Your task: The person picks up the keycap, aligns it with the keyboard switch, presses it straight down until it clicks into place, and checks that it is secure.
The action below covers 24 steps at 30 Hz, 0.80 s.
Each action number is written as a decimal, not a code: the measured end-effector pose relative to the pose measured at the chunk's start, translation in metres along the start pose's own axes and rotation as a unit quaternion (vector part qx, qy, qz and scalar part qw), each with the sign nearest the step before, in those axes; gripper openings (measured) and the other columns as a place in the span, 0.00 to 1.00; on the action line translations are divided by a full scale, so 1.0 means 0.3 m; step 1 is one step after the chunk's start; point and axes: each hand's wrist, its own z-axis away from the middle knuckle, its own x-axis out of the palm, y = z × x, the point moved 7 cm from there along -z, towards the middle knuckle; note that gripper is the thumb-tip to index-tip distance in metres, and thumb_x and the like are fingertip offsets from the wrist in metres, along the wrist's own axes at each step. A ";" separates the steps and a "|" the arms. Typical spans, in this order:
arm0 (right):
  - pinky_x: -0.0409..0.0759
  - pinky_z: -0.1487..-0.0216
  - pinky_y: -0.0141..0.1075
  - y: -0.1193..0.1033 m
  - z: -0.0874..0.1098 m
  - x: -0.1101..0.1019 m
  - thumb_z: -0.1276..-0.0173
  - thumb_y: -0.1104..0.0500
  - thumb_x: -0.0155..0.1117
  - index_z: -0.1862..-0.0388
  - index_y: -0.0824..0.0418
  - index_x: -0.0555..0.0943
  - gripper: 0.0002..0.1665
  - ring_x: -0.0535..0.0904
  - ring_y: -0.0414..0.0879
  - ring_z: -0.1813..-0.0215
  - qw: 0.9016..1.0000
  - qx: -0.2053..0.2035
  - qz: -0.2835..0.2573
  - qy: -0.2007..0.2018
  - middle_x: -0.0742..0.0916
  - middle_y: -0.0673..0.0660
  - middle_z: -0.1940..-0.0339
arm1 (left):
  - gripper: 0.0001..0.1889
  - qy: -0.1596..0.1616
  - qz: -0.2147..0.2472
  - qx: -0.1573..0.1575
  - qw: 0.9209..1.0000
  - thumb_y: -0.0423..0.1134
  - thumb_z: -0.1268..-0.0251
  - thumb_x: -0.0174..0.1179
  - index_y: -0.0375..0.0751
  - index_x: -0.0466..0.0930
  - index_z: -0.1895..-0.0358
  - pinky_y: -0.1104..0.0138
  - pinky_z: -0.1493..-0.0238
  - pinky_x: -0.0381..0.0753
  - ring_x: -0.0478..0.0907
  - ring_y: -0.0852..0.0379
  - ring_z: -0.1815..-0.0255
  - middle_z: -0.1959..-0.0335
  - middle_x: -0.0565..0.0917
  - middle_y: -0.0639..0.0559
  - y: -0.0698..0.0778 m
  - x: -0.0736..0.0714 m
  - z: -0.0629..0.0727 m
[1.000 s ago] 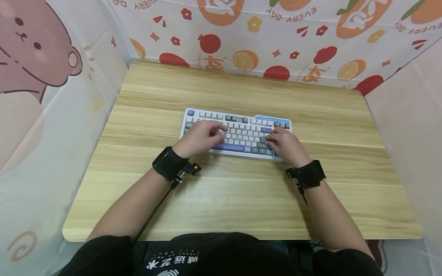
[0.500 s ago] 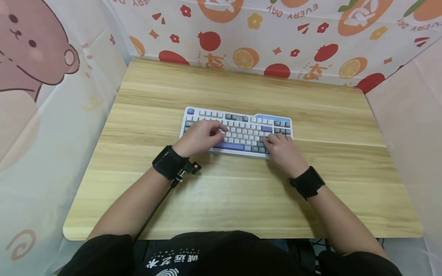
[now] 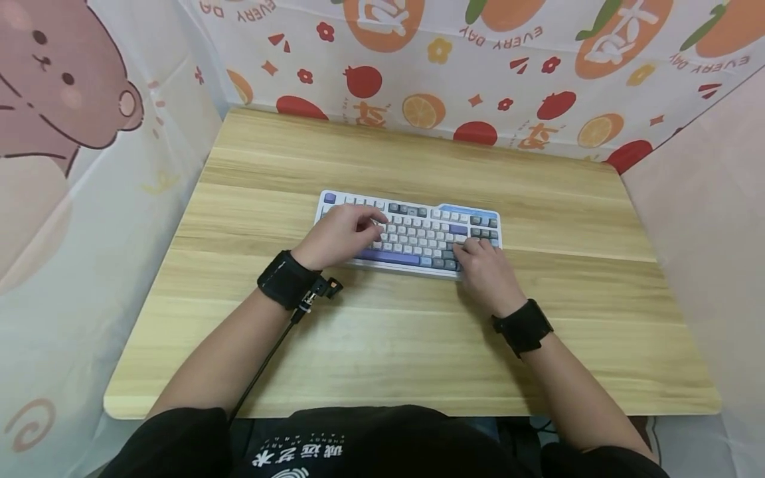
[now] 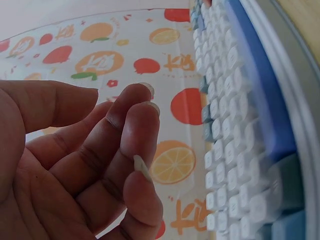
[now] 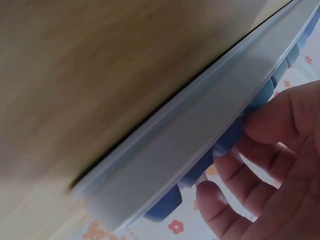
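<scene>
A white keyboard [image 3: 418, 232] with white, grey and purple keys lies at the middle of the table. My left hand [image 3: 340, 232] is over its left part, hiding keys there. In the left wrist view the fingers of this hand [image 4: 100, 150] are loosely bent, holding nothing, beside the key rows [image 4: 235, 95]. At the keyboard's front right corner, my right hand [image 3: 489, 273] reaches over the keys. From the right wrist, the thumb and fingers of that hand [image 5: 270, 175] are right at the blue keys [image 5: 165, 204] behind the pale front edge [image 5: 175, 140].
The wooden table [image 3: 388, 345] extends around the keyboard. A printed fruit curtain [image 3: 418, 73] hangs along its back edge, and a bear-patterned curtain [image 3: 84, 86] is on the left. Black straps are on both wrists, with a cable [image 3: 257, 382] running from the left one.
My right hand has moved toward the front edge of the keyboard, uncovering keys at its upper right. The left hand stays over the same keys. The head view has shifted slightly.
</scene>
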 end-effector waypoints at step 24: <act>0.74 0.40 0.52 0.020 0.033 -0.008 0.35 0.62 0.60 0.38 0.62 0.79 0.25 0.73 0.58 0.38 0.997 0.017 -0.078 0.014 0.80 0.62 0.41 | 0.14 0.024 0.001 -0.016 1.000 0.40 0.28 0.56 0.40 0.82 0.45 0.63 0.69 0.70 0.74 0.55 0.72 0.66 0.87 0.47 -0.021 -0.034 -0.021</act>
